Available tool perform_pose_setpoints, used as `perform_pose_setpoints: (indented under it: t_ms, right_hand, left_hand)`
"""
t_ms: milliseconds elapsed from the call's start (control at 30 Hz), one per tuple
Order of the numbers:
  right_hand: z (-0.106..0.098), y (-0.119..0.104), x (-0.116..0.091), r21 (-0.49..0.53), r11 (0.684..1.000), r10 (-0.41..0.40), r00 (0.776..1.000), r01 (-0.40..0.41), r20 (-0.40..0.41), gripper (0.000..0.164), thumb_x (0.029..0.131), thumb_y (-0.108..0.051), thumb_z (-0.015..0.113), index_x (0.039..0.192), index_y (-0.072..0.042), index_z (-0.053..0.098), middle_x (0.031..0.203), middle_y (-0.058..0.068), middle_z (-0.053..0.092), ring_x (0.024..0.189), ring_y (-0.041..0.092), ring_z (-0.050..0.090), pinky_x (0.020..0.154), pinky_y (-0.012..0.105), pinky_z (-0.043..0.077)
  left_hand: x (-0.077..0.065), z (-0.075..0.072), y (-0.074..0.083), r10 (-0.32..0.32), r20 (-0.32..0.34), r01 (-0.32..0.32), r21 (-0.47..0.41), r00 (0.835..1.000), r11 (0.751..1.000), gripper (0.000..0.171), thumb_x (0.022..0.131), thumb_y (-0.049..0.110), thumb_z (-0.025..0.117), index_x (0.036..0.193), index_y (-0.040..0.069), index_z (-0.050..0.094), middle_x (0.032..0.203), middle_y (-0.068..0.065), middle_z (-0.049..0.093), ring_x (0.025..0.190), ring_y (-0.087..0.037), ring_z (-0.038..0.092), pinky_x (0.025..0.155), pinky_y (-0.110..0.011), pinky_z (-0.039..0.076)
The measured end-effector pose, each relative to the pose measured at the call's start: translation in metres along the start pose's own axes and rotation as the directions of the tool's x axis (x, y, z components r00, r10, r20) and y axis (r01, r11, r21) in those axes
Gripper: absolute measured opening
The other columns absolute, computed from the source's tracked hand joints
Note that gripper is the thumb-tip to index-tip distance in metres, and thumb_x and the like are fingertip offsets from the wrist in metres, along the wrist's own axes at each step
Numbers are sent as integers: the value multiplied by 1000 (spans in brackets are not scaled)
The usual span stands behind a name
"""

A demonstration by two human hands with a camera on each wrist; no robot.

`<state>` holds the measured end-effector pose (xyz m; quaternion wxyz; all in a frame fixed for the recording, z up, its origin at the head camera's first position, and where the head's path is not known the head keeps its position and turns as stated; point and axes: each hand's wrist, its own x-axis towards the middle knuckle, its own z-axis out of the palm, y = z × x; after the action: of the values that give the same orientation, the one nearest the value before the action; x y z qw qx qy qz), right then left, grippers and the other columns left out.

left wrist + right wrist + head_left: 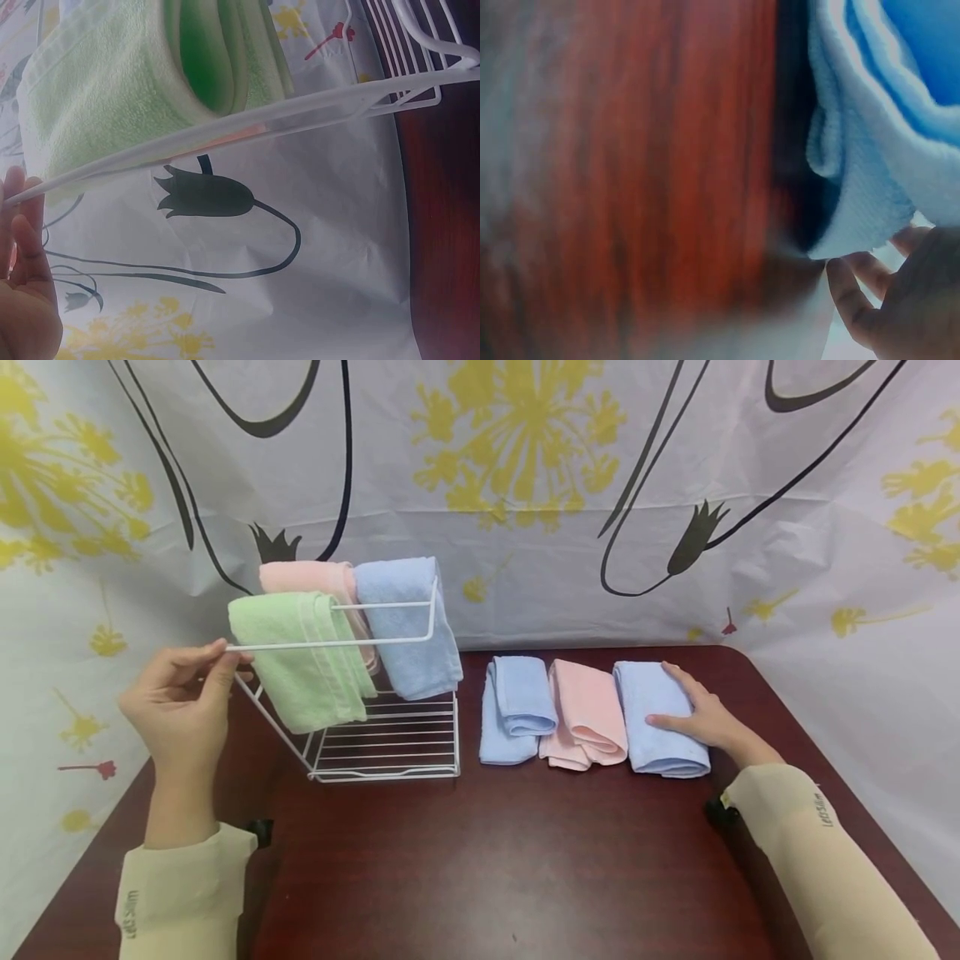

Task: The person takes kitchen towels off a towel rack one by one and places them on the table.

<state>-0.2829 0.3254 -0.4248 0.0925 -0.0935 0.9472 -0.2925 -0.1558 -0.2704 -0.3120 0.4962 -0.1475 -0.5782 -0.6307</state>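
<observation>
My left hand (180, 697) pinches the front left corner of the top bar of a white wire rack (337, 645). A folded green towel (288, 664) drapes over a rail close to those fingers. Behind it hang a pink towel (307, 577) and a blue towel (408, 627). On the table at the right, my right hand (708, 718) rests on a folded blue towel (656, 727), thumb on top and fingers along its right edge. In the right wrist view, the fingers (847, 300) touch this towel's edge.
Left of the right hand's towel lie a folded pink towel (588, 706) and another folded blue towel (517, 710). The rack's wire base (386, 774) stands on the dark red table (480, 860). A flower-printed sheet (540, 552) rises behind the table.
</observation>
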Motion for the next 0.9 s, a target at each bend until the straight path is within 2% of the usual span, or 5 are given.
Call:
perform_pose_setpoints:
  t_ms: [200,533,633,767,900]
  right_hand:
    - [1,-1,0,2,1000,20,1000,-20,6,106,88,-47,70,160,-20,-2,164,27,2,141,64,8,105,81,16]
    - [-7,-2,-4,0,1000,16,1000,-16,9,103,88,-47,71,160,-15,5,160,33,12,139,54,21,107,74,24]
    - [-12,-5,-8,0,1000,19,1000,-19,2,101,88,-48,70,160,-14,8,158,35,13,139,55,20,107,76,23]
    - [-19,-8,-13,10,1000,2,999,-1,-42,97,89,-44,70,160,-13,11,158,34,15,140,56,20,108,77,23]
    - [-23,-10,-18,34,999,-33,992,37,-122,90,91,-38,71,159,-10,18,157,33,22,137,55,29,105,74,30]
  left_hand:
    - [1,0,0,10,8,-10,4,1000,1000,15,79,-19,69,91,-27,63,78,-5,75,68,-12,72,60,-18,57]
    - [-1,-1,-2,1,5,-1,-13,1000,1000,15,79,-19,70,91,-25,64,79,-7,76,68,-13,73,61,-19,57]
    - [-1,-1,-2,-4,2,4,-28,1000,1000,14,79,-19,70,91,-25,65,79,-7,76,67,-13,72,60,-19,57]
    - [-1,-1,-1,-8,-2,8,-52,1000,999,14,79,-20,69,91,-25,64,78,-8,75,67,-14,72,60,-20,57]
    - [0,0,-1,-2,0,2,-39,1000,999,15,79,-19,69,91,-26,64,78,-8,75,67,-14,72,60,-19,57]
